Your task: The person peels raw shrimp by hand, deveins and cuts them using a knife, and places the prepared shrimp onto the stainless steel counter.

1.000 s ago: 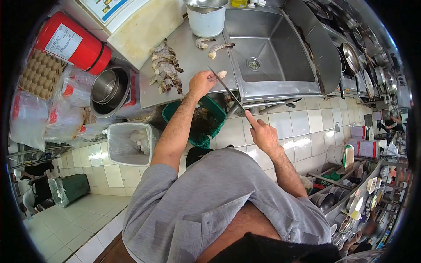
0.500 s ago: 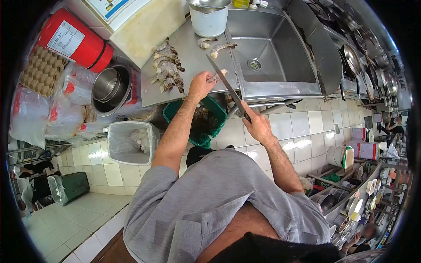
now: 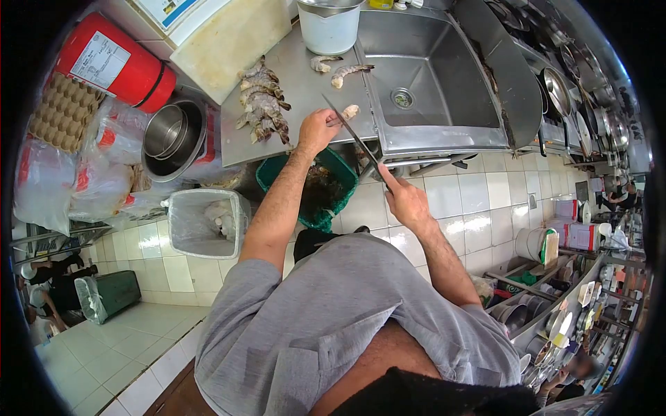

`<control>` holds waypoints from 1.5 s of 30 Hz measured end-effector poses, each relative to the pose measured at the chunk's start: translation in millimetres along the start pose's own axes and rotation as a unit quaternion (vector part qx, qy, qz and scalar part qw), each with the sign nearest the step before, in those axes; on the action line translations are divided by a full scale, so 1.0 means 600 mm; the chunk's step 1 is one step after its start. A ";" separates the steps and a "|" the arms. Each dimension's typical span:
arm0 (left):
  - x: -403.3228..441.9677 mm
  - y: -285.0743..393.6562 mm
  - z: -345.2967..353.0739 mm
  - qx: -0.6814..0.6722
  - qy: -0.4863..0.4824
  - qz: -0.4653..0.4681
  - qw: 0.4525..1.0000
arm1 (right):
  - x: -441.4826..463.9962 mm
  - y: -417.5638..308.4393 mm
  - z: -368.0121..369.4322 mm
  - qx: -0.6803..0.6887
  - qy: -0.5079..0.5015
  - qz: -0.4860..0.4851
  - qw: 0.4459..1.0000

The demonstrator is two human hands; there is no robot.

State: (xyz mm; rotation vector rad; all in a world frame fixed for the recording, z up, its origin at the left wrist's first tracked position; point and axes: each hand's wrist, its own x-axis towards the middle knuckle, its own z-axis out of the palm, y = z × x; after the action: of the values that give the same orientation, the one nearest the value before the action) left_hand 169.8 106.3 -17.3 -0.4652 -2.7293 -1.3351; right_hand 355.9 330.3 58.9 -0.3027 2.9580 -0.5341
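My left hand [image 3: 318,130] is closed on a shrimp [image 3: 352,111] at the front edge of the steel counter [image 3: 309,87]; fingers and blade hide part of the shrimp. In my right hand [image 3: 408,201] is a long knife [image 3: 361,144], its blade slanting up and left across the shrimp. Whether the edge touches the flesh I cannot tell. A pile of unpeeled shrimp [image 3: 262,104] lies left of my left hand. Two more shrimp lie farther back by the sink, a small curled shrimp [image 3: 323,64] and a longer shrimp [image 3: 350,73].
A steel sink [image 3: 444,83] adjoins the counter on the right. Behind the shrimp stands a white bucket [image 3: 329,33] topped by a metal bowl. Below my left forearm are a green-lined bin [image 3: 341,197] with scraps and a grey lined bin [image 3: 187,246]. A cutting board [image 3: 229,52] leans at the back.
The knife and my right hand have shifted slightly left, with the tip a little lower. More of the shrimp's pale end shows beyond the blade. My left hand stays nearly in place.
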 end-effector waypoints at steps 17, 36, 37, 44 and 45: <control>-0.013 0.002 -0.005 -0.018 0.015 -0.026 0.999 | -0.021 0.003 -0.028 -0.016 -0.025 -0.006 1.000; -0.025 -0.004 -0.004 -0.015 0.032 -0.011 0.999 | 0.002 -0.002 -0.019 0.022 0.030 -0.035 0.999; -0.024 -0.006 -0.002 -0.011 0.036 -0.005 0.999 | -0.006 0.000 -0.021 0.013 0.008 -0.022 1.000; -0.023 -0.007 0.001 -0.024 0.042 0.001 0.999 | -0.016 0.005 -0.017 -0.003 -0.053 0.015 0.998; -0.023 -0.006 0.002 -0.025 0.041 0.002 0.999 | -0.006 0.004 -0.010 -0.003 -0.053 0.016 0.998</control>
State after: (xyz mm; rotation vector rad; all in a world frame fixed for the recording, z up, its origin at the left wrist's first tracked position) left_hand 182.0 101.8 -23.2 -0.4084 -2.6332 -1.3923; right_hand 358.0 335.0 64.1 -0.2748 2.8579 -0.4902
